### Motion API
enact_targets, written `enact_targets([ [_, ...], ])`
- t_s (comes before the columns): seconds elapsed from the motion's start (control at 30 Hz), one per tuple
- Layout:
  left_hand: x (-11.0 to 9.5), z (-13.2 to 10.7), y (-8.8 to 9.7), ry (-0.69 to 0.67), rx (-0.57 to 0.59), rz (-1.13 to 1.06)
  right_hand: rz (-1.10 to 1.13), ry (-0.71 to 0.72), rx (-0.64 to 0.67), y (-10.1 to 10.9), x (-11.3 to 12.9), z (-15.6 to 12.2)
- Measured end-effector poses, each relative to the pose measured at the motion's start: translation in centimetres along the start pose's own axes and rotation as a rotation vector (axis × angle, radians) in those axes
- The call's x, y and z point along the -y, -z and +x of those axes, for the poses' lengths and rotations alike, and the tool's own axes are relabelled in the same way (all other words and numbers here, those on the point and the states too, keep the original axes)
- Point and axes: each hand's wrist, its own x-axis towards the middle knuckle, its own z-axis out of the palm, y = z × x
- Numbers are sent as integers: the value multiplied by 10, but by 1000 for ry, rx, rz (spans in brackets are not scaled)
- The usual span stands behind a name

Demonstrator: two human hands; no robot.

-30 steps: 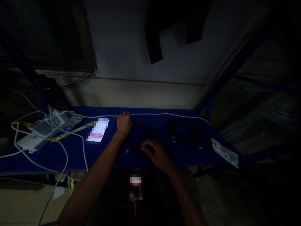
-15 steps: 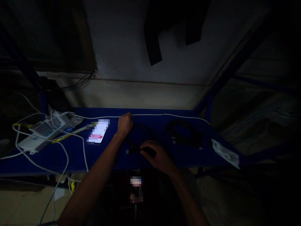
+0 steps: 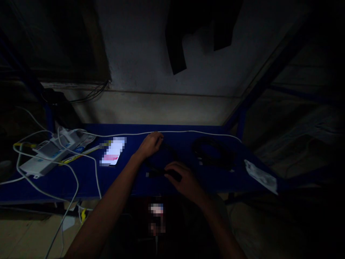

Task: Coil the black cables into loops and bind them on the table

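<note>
A coiled black cable (image 3: 155,168) lies on the blue tabletop (image 3: 129,183) between my hands, dim in the low light. My left hand (image 3: 151,144) is closed at the far side of the coil, its curled fingers on the cable. Nearer to me, my right hand (image 3: 183,178) pinches the cable between thumb and fingers. A connector end (image 3: 151,174) of the cable points left from that pinch. To the right rests a second black cable coil (image 3: 207,153), touched by neither hand.
A white power strip (image 3: 44,160) with tangled white cords stands at the left, beside a lit phone (image 3: 113,151). One white cord (image 3: 188,131) runs along the back edge. A clear plastic packet (image 3: 261,176) lies at the right. Another lit screen (image 3: 156,217) shows below the front edge.
My left hand has moved right, along the far side of the coil. My right hand has shifted slightly right, still pinching the cable.
</note>
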Motion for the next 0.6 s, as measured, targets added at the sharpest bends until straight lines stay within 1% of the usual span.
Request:
enact_targets([
  [0.07,-7,-1,1,-25,42,-64,-75,4,-54,2,-3,-4],
  [0.17,-19,-2,0,-22,99,-157,-133,-18,-81,11,-11,-8],
  [0.27,-32,-2,-3,-4,199,-271,-156,-44,-93,23,-22,-9],
  [0.33,-38,-2,-4,9,283,-390,-174,-55,-113,28,-28,-9],
  [0.4,-43,-2,-5,-5,357,-488,-199,-63,-151,30,-31,-9],
  [0.5,-48,-1,-7,-48,456,-565,-262,-60,-227,29,-32,-10],
  [0.6,-50,-2,-11,-40,544,-636,-294,-64,-250,26,-35,-11],
])
